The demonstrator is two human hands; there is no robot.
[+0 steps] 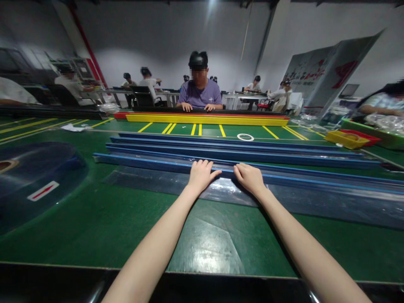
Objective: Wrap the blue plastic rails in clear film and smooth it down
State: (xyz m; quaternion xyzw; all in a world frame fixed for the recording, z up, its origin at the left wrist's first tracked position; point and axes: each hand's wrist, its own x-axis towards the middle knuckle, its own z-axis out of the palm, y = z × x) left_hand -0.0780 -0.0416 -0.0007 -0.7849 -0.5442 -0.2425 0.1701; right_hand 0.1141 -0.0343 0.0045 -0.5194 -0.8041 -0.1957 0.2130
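A long blue channel strip [151, 164] runs across the green table, with clear plastic film [151, 181] spread along its near side. My left hand [201, 173] rests over the strip, its fingers on the channel and its thumb stretched to the right. To the right of it, my right hand [249, 176] is closed at the strip's near edge, fingers curled and thumb toward the left; whatever lies under them is hidden. More blue strips [284, 155] lie parallel just beyond.
A film roll [38, 185] with a red-arrow label lies at the left. A white ring [245, 137] sits beyond the strips. Farther back are yellow strips [205, 120] and a seated person [199, 92]. Yellow trays [345, 139] stand at the right.
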